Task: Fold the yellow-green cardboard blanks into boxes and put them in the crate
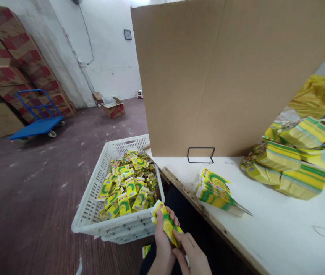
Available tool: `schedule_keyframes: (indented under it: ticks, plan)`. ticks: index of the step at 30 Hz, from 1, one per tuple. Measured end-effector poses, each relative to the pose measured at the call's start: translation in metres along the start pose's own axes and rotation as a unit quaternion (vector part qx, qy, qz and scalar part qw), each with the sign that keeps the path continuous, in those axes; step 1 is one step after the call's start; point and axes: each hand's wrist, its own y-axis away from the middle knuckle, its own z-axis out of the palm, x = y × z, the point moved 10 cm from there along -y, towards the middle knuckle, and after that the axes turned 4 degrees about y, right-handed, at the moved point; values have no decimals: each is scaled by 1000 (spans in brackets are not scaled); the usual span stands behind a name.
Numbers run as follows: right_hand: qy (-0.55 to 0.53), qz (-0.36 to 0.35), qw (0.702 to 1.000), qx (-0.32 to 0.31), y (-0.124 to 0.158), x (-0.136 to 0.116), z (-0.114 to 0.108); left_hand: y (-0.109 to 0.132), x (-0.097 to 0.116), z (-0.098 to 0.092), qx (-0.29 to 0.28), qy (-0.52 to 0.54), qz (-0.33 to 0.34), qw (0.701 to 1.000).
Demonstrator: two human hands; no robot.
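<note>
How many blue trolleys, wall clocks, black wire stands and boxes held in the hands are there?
blue trolley: 1
wall clock: 1
black wire stand: 1
yellow-green box held by left hand and right hand: 1
Total: 4

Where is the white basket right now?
Head view, lower centre: the white basket stands left of the table, just beyond the left hand and right hand holding a carton.
</note>
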Motion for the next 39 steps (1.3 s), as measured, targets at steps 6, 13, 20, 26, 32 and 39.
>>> schedule_keyframes:
  ticks: [6,13,20,26,32,39]
  plan:
    - [-106,97,990,0,1,23,0,5,-2,7,-6,-6,6,1000]
    - [-303,123,944,41,-10,13,-35,10,-22,15,-48,-101,-65,992]
    - [-212,148,961,100,-3,12,-39,7,-10,-1,5,-178,20,984]
    - [-114,127,984,45,-5,10,-38,6,5,10,-2,-154,28,988]
    - [-108,107,987,45,-3,10,-31,2,15,10,48,-135,37,989]
    - [-155,135,973,101,-3,18,-45,6,-13,12,-1,-133,-23,991]
